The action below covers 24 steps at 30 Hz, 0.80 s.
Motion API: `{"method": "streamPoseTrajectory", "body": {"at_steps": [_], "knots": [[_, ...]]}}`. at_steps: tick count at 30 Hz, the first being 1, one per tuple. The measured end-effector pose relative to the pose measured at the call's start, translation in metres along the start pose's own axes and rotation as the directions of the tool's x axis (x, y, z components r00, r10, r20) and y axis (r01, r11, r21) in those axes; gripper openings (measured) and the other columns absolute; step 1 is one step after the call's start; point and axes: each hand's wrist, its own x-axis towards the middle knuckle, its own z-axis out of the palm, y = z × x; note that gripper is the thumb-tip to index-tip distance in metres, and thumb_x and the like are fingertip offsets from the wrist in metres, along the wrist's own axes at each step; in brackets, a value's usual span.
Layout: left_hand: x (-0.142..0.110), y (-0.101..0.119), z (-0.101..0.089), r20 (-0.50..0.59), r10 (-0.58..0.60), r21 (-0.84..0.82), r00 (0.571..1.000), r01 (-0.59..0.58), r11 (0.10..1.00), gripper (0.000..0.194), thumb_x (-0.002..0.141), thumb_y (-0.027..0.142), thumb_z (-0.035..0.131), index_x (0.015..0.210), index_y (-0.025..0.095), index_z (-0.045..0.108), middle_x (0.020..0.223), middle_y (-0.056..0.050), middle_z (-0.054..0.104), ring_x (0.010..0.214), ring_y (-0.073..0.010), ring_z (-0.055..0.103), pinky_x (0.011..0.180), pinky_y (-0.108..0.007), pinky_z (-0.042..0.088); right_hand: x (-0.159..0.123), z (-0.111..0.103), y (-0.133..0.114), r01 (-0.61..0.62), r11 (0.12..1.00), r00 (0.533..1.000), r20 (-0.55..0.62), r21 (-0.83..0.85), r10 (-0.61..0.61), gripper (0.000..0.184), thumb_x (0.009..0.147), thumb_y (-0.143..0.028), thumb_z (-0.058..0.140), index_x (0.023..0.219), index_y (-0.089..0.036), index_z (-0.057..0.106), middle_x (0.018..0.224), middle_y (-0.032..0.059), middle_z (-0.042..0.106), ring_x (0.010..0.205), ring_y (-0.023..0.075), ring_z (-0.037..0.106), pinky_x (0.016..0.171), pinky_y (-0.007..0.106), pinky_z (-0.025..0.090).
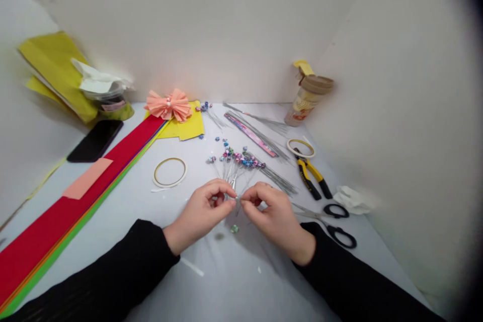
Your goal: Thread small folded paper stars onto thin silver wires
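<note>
Low over the middle of the table, my left hand (211, 205) and my right hand (273, 216) face each other, thumb and forefinger of each pinched together. Between the fingertips a thin wire (237, 206) shows faintly, blurred. Just below them is a small green paper star (234, 229); whether it is joined to the wire I cannot tell. Beyond the fingers lies a bunch of small folded stars (245, 158), blue, pink and purple, on thin wire stems partly hidden by my hands.
Bare wires (277, 178) lie behind my right hand, with scissors (332, 221), pliers (313, 173) and a tape roll (301, 148) further right. Another tape roll (169, 171) is left. Coloured paper sheets (75, 216), a phone (95, 141) and a cup (307, 100) edge the area.
</note>
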Motion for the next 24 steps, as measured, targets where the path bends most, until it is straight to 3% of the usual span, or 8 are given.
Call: {"method": "streamPoseTrajectory", "body": {"at_steps": [6,9,13,19,24], "knots": [[-0.0004,0.0017,0.0009,0.018,0.055,0.052,0.998,-0.056,0.997,0.006,0.079,0.021,0.059,0.078,0.016,0.063,0.086,-0.004,0.060,0.080,-0.0164,0.058,0.071,-0.027,0.045,-0.0013,0.0016,0.0028,0.109,0.993,0.994,0.007,-0.045,-0.109,0.013,0.078,-0.008,0.056,0.071,-0.018,0.061,0.062,-0.0007,0.058,0.062,0.0128,0.053,0.061,0.024,0.042],[-0.0010,0.0001,0.0015,0.009,0.057,0.061,0.998,-0.057,0.996,0.004,0.079,0.019,0.059,0.076,0.017,0.062,0.086,-0.004,0.060,0.078,-0.0156,0.057,0.069,-0.027,0.044,-0.0015,0.0020,0.0023,0.107,0.993,0.994,0.018,-0.040,-0.106,0.013,0.078,-0.007,0.056,0.071,-0.017,0.061,0.062,-0.0009,0.058,0.061,0.0124,0.053,0.062,0.024,0.042],[-0.0012,-0.0008,0.0015,-0.002,0.070,0.084,0.998,-0.069,0.994,0.003,0.077,0.018,0.061,0.076,0.017,0.063,0.085,-0.004,0.061,0.076,-0.0146,0.057,0.065,-0.025,0.043,-0.0011,0.0012,0.0003,0.029,1.000,0.999,0.027,0.005,-0.029,0.013,0.077,-0.009,0.057,0.070,-0.018,0.061,0.062,-0.0013,0.059,0.061,0.0122,0.054,0.061,0.023,0.042],[-0.0008,0.0036,-0.0002,-0.014,0.126,0.155,0.992,-0.122,0.980,0.005,0.077,0.016,0.061,0.078,0.017,0.066,0.087,-0.004,0.063,0.068,-0.0113,0.053,0.058,-0.023,0.039,0.0036,-0.0020,-0.0016,-0.184,0.973,0.979,0.112,0.140,0.169,0.008,0.075,-0.015,0.057,0.069,-0.018,0.062,0.061,-0.0018,0.061,0.056,0.0109,0.054,0.054,0.021,0.042],[-0.0016,0.0041,0.0001,-0.024,0.145,0.170,0.989,-0.139,0.976,0.007,0.076,0.014,0.060,0.076,0.017,0.066,0.087,-0.003,0.063,0.066,-0.0106,0.052,0.058,-0.023,0.039,0.0050,-0.0035,-0.0012,-0.245,0.953,0.963,0.155,0.179,0.219,0.007,0.074,-0.017,0.057,0.070,-0.018,0.062,0.061,-0.0018,0.062,0.057,0.0110,0.055,0.053,0.021,0.042]]}}
